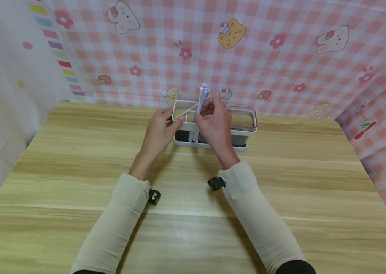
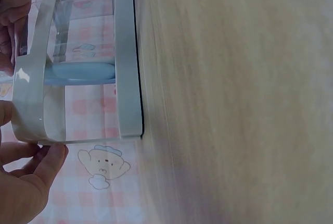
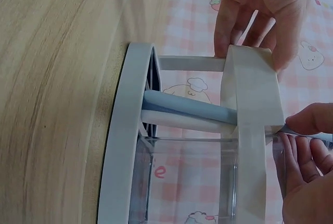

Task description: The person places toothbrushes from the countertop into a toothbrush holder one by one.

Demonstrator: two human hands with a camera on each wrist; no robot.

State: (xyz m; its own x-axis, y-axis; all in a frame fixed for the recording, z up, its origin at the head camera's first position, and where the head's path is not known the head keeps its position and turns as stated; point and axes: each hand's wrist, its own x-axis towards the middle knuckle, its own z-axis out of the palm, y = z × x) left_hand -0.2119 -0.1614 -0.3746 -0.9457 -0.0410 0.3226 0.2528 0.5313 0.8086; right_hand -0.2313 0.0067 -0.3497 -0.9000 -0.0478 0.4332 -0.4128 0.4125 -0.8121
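Head view shows a wooden table with a white organizer near its far edge; the left hand grips the organizer's left corner rim, while the right hand pinches pale blue pens standing in its middle compartment

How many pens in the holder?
2: a blue pen and a white pen, side by side in the holder's middle slot, right hand pinching their tops. More may be hidden.

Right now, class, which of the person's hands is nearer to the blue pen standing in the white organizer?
Right. The right hand pinches the blue pen at its upper part; the left hand grips the white organizer at its left end, apart from the pen.
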